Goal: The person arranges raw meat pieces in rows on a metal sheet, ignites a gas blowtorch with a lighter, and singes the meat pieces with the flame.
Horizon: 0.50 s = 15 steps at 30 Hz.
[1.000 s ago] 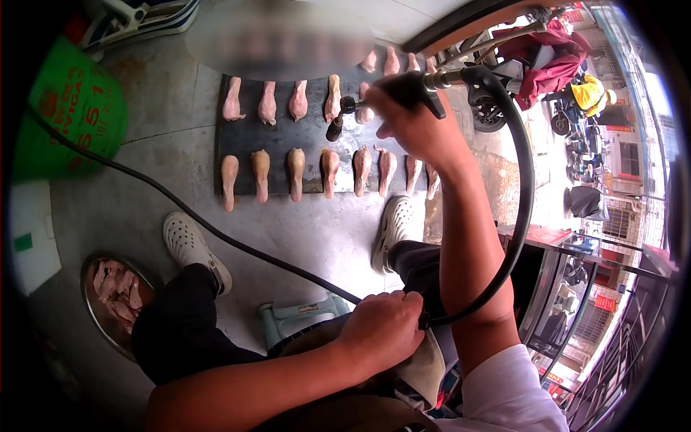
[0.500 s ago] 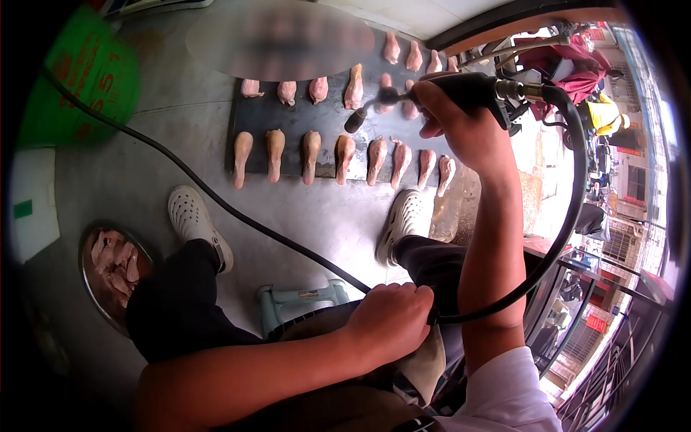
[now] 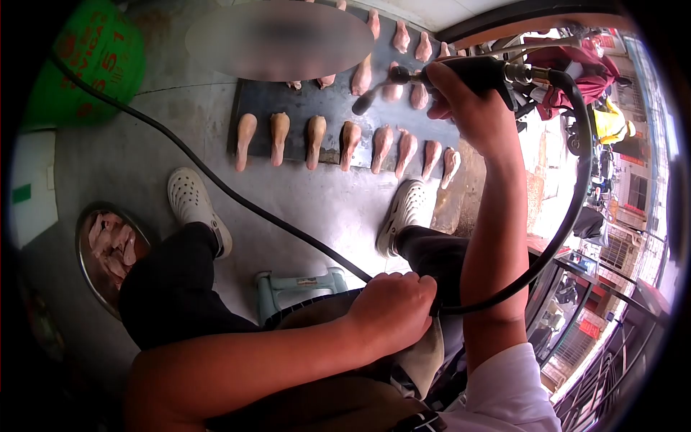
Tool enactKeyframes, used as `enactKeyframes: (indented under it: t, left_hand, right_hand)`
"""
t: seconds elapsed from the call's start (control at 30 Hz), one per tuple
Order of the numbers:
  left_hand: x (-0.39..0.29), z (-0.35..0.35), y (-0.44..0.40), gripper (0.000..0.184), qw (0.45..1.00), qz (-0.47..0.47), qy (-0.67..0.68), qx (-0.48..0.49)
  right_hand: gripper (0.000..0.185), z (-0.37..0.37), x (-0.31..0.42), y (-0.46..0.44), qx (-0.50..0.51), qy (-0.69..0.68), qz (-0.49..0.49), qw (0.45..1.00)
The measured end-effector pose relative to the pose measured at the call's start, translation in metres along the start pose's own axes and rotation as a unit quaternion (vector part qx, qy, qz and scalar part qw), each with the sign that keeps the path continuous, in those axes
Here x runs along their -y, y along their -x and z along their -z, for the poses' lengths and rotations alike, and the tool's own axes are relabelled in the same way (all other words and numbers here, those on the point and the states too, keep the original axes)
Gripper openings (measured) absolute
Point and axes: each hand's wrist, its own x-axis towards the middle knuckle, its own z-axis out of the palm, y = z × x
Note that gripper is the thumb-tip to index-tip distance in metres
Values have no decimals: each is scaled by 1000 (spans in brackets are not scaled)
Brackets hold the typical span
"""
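With my right hand (image 3: 481, 119) I gripped a torch (image 3: 471, 73) above the drumsticks (image 3: 316, 142); my left hand (image 3: 394, 311) clenched its hose (image 3: 288, 225).

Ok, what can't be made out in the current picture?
Head view: part of the dark board, behind a blurred oval.
Head view: details of the nozzle tip, lost to blur.
Head view: a stretch of hose, covered by the left hand.
Head view: part of the metal bowl, behind the knee.
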Motion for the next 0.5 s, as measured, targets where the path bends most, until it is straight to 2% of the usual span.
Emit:
enactKeyframes:
  t: [0.17, 0.37, 0.5]
  left_hand:
    - [1, 0, 0, 22, 1000, 2, 0, -7]
    - [0, 1, 0, 21, 1000, 3, 13, -5]
    - [1, 0, 1, 20, 1000, 3, 11, -1]
  right_hand:
    - [29, -8, -16, -11, 8, -30, 1, 999]
    - [33, -1, -19, -10, 11, 6, -21, 1000]
    - [32, 8, -15, 2, -7, 1, -71, 997]
